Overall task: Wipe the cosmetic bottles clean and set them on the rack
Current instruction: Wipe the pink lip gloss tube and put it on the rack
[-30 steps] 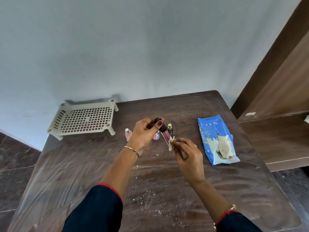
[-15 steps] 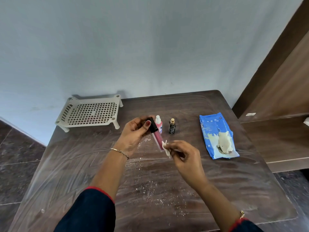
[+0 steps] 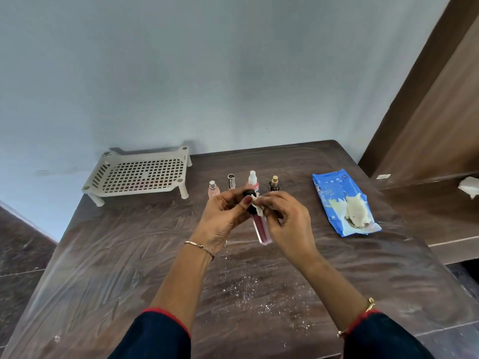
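My left hand (image 3: 223, 218) grips the black cap of a pink lip-gloss tube (image 3: 261, 229), which hangs tilted above the table. My right hand (image 3: 287, 224) pinches a small white wipe (image 3: 259, 207) against the tube just below the cap. Behind my hands several small bottles stand in a row on the table: a pale pink one (image 3: 213, 189), a silver-capped one (image 3: 231, 181), a pink one with a white cap (image 3: 252, 180) and a dark one with a gold cap (image 3: 274, 183). The beige perforated rack (image 3: 140, 174) stands at the far left with nothing on it.
A blue wet-wipe pack (image 3: 329, 193) lies at the right with a crumpled wipe (image 3: 357, 211) on it. White crumbs speckle the dark wooden table (image 3: 129, 255). A wooden shelf unit (image 3: 427, 151) rises at the right; the wall is close behind.
My right hand has slid the wipe up the tube from its lower body to just under the cap. The view has tilted, so more bottles show behind my hands.
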### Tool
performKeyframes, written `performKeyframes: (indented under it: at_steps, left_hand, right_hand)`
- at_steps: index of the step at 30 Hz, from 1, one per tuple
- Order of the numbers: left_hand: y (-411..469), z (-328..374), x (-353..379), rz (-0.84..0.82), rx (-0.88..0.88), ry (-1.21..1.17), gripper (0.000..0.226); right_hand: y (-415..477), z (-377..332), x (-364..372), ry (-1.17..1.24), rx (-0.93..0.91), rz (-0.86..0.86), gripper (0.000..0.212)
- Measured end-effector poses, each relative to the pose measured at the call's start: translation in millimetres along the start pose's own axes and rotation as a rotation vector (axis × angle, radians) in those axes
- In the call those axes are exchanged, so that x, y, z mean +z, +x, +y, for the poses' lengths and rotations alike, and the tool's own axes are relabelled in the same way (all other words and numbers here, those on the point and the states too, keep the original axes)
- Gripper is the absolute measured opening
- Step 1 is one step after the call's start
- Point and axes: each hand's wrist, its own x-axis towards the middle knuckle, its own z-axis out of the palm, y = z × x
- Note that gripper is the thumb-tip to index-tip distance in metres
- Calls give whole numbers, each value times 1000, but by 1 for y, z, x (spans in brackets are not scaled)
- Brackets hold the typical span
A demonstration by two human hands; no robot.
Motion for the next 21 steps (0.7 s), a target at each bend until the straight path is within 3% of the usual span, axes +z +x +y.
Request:
performKeyframes:
  at_steps: [10,15,21]
  left_hand:
    - [0,-43,-11,35,99,7,27]
    - [-12,-48,-22,79,173,21,18]
    - [-41,-54,-22,22,192,41,17]
  right_hand:
    - [-33,31,6,-46,-115,-32,39]
    - [-77,38,0,17,-135,-148,39]
    - [-85,34,20,87,-123,-79,33]
